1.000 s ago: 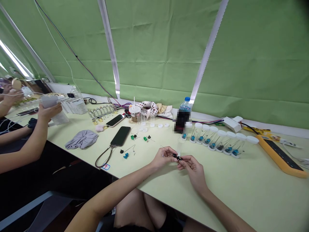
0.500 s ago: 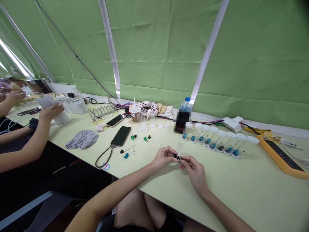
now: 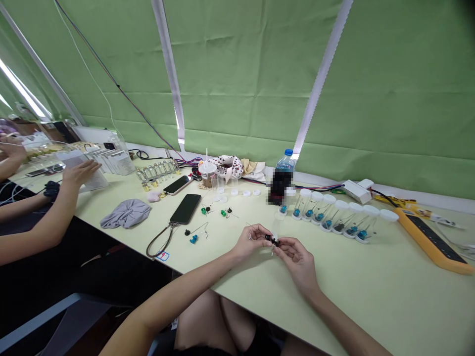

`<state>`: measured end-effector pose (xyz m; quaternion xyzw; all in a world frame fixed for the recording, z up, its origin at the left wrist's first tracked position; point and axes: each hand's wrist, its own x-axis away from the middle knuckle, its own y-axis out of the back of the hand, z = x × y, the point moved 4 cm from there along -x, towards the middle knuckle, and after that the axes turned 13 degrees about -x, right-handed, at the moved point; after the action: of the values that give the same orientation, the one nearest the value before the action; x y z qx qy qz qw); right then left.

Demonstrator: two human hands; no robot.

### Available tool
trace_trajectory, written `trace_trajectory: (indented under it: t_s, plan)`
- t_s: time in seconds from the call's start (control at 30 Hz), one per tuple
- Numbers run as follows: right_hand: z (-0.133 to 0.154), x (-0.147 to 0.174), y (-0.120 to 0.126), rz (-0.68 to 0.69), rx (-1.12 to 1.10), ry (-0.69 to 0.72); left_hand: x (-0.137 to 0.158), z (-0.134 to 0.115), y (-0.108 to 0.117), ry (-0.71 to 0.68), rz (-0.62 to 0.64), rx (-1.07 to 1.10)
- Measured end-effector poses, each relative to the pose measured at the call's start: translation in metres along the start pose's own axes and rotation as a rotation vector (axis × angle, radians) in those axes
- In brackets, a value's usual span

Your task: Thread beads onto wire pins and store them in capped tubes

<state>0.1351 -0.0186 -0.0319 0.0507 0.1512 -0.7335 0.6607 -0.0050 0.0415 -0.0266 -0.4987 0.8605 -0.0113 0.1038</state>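
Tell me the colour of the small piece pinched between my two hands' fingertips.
Mostly black; the small piece shows best in the head view.

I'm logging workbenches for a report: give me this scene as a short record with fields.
Left hand: pinches small black parts
Right hand: fingertips on the same parts
Ahead and right: row of clear tubes with white lids, mostly blue pieces inside
Left: black-screened rectangular phone, crumpled grey fabric
Far right: orange-and-black power strip
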Motion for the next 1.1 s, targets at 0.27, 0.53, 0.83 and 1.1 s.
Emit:
trace_trajectory:
  t_s: [0.27,0.53,0.83,1.1]
  plan:
    - [-0.0070,0.0000,0.0030,0.005,-0.057,-0.083,0.0011,-0.0019,-0.0009,-0.001,0.014,-0.005]
    - [-0.0069,0.0006,0.0035,-0.010,-0.062,-0.093,0.0019,-0.0026,-0.0020,0.012,0.017,0.001]
    - [-0.0068,-0.0004,0.0036,0.013,-0.035,-0.081,0.0013,-0.0017,-0.0016,0.018,0.030,-0.009]
    - [0.0012,-0.0012,0.0008,0.022,-0.021,0.014,0.0004,0.0011,-0.0006,0.017,0.027,-0.020]
